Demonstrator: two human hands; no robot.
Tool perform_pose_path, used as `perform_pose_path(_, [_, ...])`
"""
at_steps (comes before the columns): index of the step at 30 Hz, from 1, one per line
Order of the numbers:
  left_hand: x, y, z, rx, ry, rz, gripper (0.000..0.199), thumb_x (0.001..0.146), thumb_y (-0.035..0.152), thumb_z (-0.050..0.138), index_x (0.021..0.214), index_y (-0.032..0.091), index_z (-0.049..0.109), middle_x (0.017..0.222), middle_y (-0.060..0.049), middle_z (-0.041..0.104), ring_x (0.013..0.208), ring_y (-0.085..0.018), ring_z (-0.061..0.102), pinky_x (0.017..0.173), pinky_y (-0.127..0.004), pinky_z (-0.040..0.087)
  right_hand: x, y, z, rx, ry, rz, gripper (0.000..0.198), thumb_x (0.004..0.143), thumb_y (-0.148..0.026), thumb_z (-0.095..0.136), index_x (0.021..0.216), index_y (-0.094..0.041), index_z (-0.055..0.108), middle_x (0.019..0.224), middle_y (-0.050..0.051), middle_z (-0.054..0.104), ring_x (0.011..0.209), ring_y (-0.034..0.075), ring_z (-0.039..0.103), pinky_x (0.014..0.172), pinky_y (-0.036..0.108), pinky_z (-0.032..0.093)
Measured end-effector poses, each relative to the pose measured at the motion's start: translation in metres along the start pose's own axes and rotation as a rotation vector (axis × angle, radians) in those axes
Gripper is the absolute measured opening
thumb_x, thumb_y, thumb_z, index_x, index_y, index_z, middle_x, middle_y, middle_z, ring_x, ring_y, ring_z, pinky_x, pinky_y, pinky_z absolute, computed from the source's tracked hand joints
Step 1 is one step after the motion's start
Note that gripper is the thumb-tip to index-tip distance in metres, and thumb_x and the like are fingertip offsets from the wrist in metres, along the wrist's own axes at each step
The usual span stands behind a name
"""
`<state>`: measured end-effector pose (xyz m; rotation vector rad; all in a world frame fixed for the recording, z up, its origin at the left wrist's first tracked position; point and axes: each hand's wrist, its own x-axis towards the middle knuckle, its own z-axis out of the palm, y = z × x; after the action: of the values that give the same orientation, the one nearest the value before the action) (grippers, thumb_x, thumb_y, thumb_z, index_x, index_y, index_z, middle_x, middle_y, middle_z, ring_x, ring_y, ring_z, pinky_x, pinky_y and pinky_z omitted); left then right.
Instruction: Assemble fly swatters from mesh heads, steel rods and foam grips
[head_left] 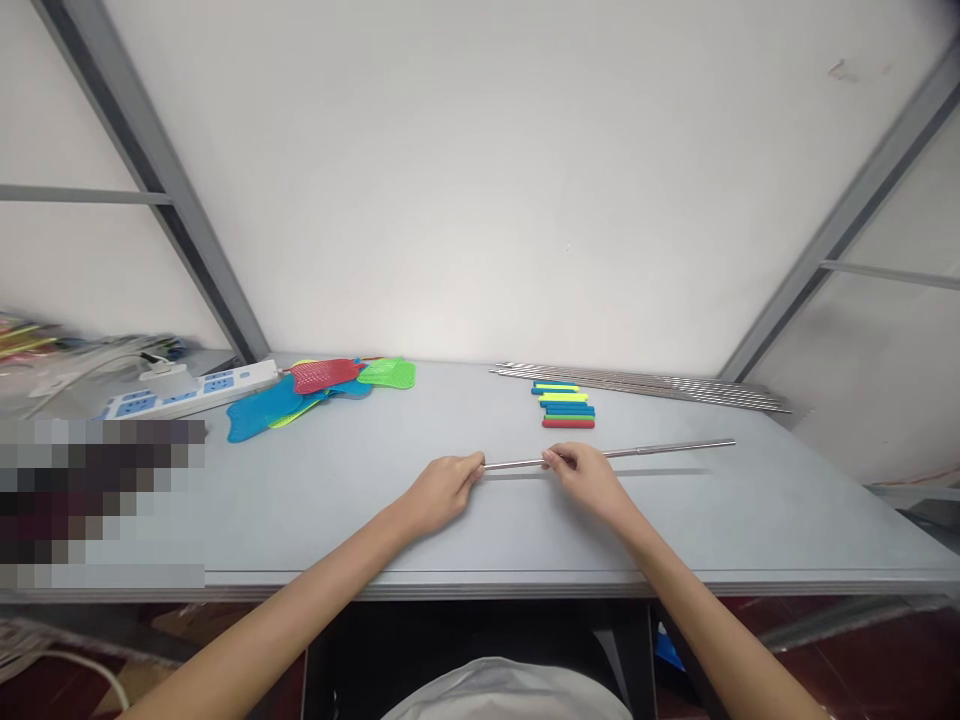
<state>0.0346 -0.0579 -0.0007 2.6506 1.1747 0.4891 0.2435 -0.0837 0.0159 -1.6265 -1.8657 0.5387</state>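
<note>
The left end of the metal rod [660,449] is hidden inside the left hand [450,490], whose fingers are closed around it, and a short stretch further along is covered by the right hand [589,480], which pinches it between thumb and fingers. Well to the left of the rod, coarse blocks mask part of the table [300,520]. The rod lies crosswise over the near half of the table, its long axis running left to right; the free end points right and slightly away from the person, with a shadow beneath. There is one rod in the grip. Beyond it on the right lies a bundle of thin rods [645,384], too tightly packed to count. Just beyond it are coloured sticks [568,424]: one red, one green, two yellow, and several blue that crowd together. Beyond and left of it are overlapping mesh flaps [326,377], one red, one green, others blue and yellow, partly covered, beside one power strip [187,400].
</note>
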Motion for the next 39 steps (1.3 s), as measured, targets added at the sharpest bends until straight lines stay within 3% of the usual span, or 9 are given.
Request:
perform_pose_path(7, [-0.001, -0.002, 0.005, 0.056, 0.001, 0.053, 0.021, 0.082, 0.021, 0.021, 0.069, 0.019, 0.038, 0.057, 0.001, 0.046, 0.052, -0.013, 0.042, 0.051, -0.022, 0.029, -0.002, -0.002, 0.019, 0.069, -0.075, -0.01, 0.033, 0.076, -0.035, 0.03, 0.062, -0.017, 0.055, 0.062, 0.002, 0.056, 0.06, 0.014, 0.048, 0.055, 0.024, 0.032])
perform_pose_path(12, [-0.001, -0.001, 0.005, 0.06, -0.002, 0.058, 0.02, 0.082, 0.021, 0.022, 0.069, 0.019, 0.037, 0.055, 0.001, 0.045, 0.052, -0.013, 0.042, 0.051, -0.022, 0.029, -0.003, -0.001, 0.017, 0.088, -0.081, -0.018, 0.035, 0.077, -0.036, 0.029, 0.063, -0.017, 0.055, 0.063, 0.002, 0.057, 0.062, 0.014, 0.049, 0.057, 0.024, 0.032])
perform_pose_path(21, [0.0, 0.01, -0.002, -0.094, -0.013, 0.041, 0.024, 0.083, 0.026, 0.019, 0.07, 0.019, 0.037, 0.062, 0.002, 0.047, 0.055, -0.011, 0.043, 0.053, -0.021, 0.03, 0.0, 0.002, -0.002, 0.092, -0.148, -0.03, 0.038, 0.074, -0.042, 0.032, 0.068, -0.016, 0.058, 0.064, 0.002, 0.054, 0.061, 0.013, 0.046, 0.055, 0.024, 0.033])
perform_pose_path(26, [0.002, 0.012, -0.007, -0.171, -0.015, 0.038, 0.023, 0.084, 0.027, 0.019, 0.071, 0.019, 0.038, 0.061, 0.002, 0.045, 0.056, -0.011, 0.042, 0.054, -0.021, 0.03, 0.001, 0.005, -0.02, 0.165, -0.204, 0.037, 0.038, 0.072, -0.048, 0.034, 0.066, -0.016, 0.053, 0.057, -0.001, 0.045, 0.045, 0.007, 0.036, 0.044, 0.021, 0.029])
perform_pose_path(31, [0.002, 0.01, -0.011, -0.199, -0.001, 0.016, 0.024, 0.083, 0.026, 0.02, 0.07, 0.019, 0.039, 0.059, 0.002, 0.043, 0.054, -0.011, 0.04, 0.053, -0.021, 0.03, -0.001, 0.011, -0.042, 0.187, -0.247, 0.121, 0.039, 0.07, -0.052, 0.034, 0.066, -0.017, 0.05, 0.062, -0.001, 0.046, 0.038, 0.004, 0.033, 0.041, 0.021, 0.028])
perform_pose_path(35, [0.001, 0.01, -0.015, -0.204, 0.02, 0.0, 0.025, 0.083, 0.026, 0.02, 0.068, 0.019, 0.038, 0.058, 0.003, 0.041, 0.054, -0.01, 0.039, 0.054, -0.021, 0.029, -0.004, 0.016, -0.057, 0.164, -0.259, 0.136, 0.039, 0.07, -0.053, 0.035, 0.068, -0.017, 0.051, 0.06, -0.001, 0.045, 0.038, 0.004, 0.032, 0.042, 0.02, 0.028])
perform_pose_path(39, [0.001, 0.009, -0.015, -0.219, -0.009, -0.007, 0.025, 0.083, 0.027, 0.02, 0.067, 0.019, 0.038, 0.058, 0.003, 0.04, 0.053, -0.01, 0.038, 0.053, -0.021, 0.029, -0.006, 0.016, -0.063, 0.162, -0.341, 0.125, 0.039, 0.071, -0.053, 0.035, 0.078, -0.019, 0.053, 0.071, 0.001, 0.048, 0.038, 0.003, 0.033, 0.04, 0.021, 0.028])
